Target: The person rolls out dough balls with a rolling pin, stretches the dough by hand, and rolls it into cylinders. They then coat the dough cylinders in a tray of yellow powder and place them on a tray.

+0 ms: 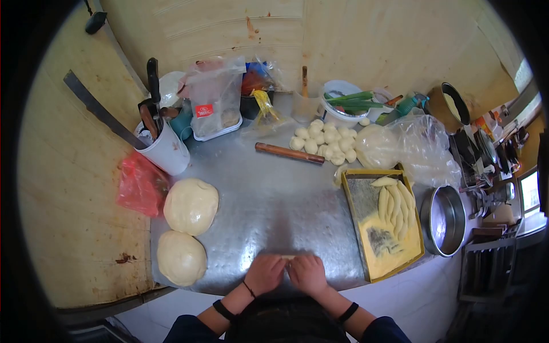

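Metal worktop [246,211]; yellow-rimmed tray [361,200] at right, two large dough rounds [191,207] at left. Left hand [266,273] and right hand [307,274] together near front edge, each grip pinched closed on small pale dough piece [287,257], mostly hidden between them.

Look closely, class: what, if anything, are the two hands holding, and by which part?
The left hand and right hand seem to hold a pale dough piece by its two ends; the hands hide the exact hold.
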The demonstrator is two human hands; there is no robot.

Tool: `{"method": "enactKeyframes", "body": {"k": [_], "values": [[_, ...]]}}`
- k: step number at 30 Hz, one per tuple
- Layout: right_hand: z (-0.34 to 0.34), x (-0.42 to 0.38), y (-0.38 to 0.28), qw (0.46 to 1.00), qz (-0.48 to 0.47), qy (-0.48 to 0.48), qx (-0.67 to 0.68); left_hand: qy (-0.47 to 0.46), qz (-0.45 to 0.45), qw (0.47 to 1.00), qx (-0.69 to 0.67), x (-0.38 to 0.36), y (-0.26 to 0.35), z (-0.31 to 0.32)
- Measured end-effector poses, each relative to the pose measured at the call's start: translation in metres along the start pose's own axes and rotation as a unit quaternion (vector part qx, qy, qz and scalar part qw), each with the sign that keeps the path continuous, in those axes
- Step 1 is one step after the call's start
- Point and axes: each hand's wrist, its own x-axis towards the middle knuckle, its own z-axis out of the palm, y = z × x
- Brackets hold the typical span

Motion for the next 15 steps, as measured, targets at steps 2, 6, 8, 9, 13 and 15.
{"method": "enactKeyframes", "body": {"k": [2,6,8,9,13,15], "values": [[0.002,0.018,0.005,0.997,0.029,0.07,0.019,0.106,0.03,0.994,0.013,0.017,-0.008,0.01],[0.039,-0.014,0.006,0.996,-0.01,0.035,-0.083,0.15,0.069,0.984,0.062,-0.006,-0.014,0.044],[0.024,-0.048,-0.001,0.997,-0.033,-0.058,-0.036,0.113,0.096,0.989,0.028,-0.033,-0.008,0.04],[0.017,-0.059,0.0,0.997,-0.032,-0.059,-0.033,0.076,0.123,0.989,-0.005,-0.045,-0.006,0.035],[0.006,-0.055,0.007,0.993,-0.088,-0.064,0.035,0.006,0.144,0.988,-0.061,-0.051,-0.018,0.023],[0.01,-0.046,0.011,0.995,-0.065,-0.039,0.06,0.083,0.046,0.995,0.014,-0.038,-0.018,0.023]]}}
